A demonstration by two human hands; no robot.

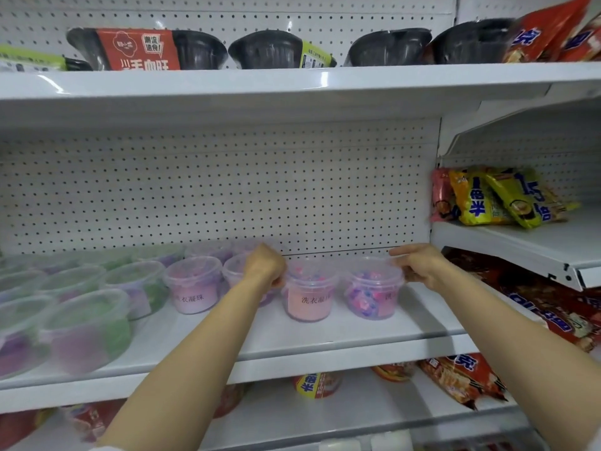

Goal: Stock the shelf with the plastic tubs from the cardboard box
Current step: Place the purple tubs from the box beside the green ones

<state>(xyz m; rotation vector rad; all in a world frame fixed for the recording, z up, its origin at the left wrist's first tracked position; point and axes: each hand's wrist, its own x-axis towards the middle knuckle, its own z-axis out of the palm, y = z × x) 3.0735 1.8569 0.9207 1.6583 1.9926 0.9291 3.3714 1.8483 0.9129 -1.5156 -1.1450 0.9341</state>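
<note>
Two clear plastic tubs stand side by side on the white middle shelf (325,340). My left hand (265,266) grips the left side of the pink-labelled tub (310,294). My right hand (419,265) holds the right rim of the tub (370,292) with pink and blue pods. Both tubs rest on the shelf surface. Further left stand several more tubs, pink ones (193,284) and green and purple ones (87,327), filling that end of the shelf. The cardboard box is out of view.
The shelf above (292,83) carries black bowl packs. To the right, an adjoining shelf (520,242) holds yellow noodle packets (497,200). Red snack bags (553,307) hang below it. The lower shelf holds cup noodles (317,384). Bare shelf lies in front of the two tubs.
</note>
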